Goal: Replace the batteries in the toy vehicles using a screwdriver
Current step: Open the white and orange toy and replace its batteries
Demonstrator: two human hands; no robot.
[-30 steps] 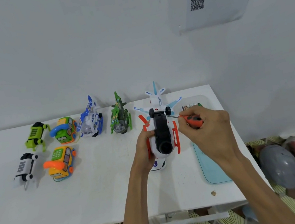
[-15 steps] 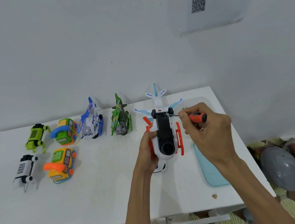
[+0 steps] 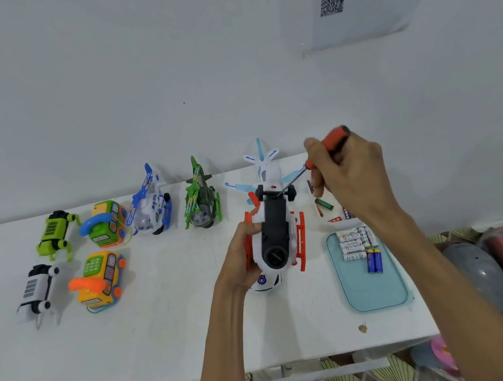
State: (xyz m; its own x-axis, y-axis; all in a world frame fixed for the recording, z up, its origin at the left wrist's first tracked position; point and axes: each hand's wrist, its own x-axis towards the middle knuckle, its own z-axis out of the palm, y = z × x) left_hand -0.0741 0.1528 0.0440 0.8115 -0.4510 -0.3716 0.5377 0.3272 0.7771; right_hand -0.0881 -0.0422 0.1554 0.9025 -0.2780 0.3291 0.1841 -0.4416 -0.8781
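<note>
Seven toys on the surface [image 3: 169,339]: three helicopters (blue helicopter [image 3: 149,205], green helicopter [image 3: 201,201], white helicopter [image 3: 277,236]), two phone buses (far bus [image 3: 104,223], near bus [image 3: 100,280]), two robot dogs (green dog [image 3: 52,232], white dog [image 3: 35,290]). One screwdriver [image 3: 328,149]. One pale blue tray [image 3: 375,291] near the right edge, carrying two blue batteries [image 3: 374,260] and a stack of white batteries [image 3: 352,243], too tightly packed to count. Two hands: left hand [image 3: 240,259], right hand [image 3: 353,174].

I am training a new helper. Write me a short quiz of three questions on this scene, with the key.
1. True or false: the right hand grips the orange screwdriver.
2. Where do the white batteries lie? A: on the pale blue tray; B: in a box; C: on the floor.
3. How many toys stand left of the white helicopter that the left hand holds?
Key: 1 true; 2 A; 3 six.
</note>
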